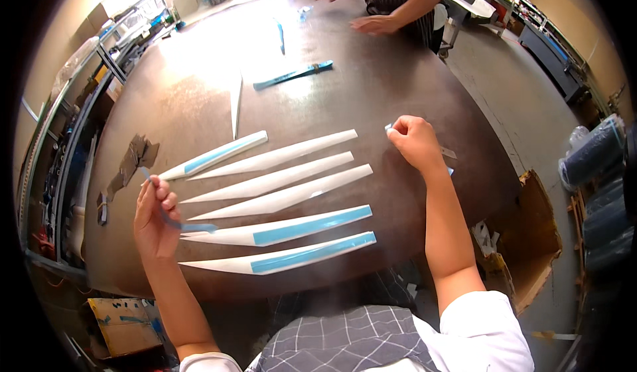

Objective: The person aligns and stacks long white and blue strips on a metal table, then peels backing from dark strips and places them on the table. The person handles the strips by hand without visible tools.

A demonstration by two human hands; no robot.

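Note:
Several long white tapered strips lie side by side on the dark round table [371,86]. The two nearest strips [292,254] carry blue tape along their wide halves, as does the farthest one [215,155]. My left hand [154,216] pinches a thin strip of blue tape [174,223] that curls down toward the tip of the second strip [285,229]. My right hand [415,141] is raised to the right of the strips, fingers closed on a small pale blue piece [389,129].
Another person [398,0] leans on the far edge with both hands flat. A blue strip [294,74] and a narrow white strip [235,103] lie farther off. Dark scraps [129,163] sit at the left. An open cardboard box [524,239] stands at right, shelving at left.

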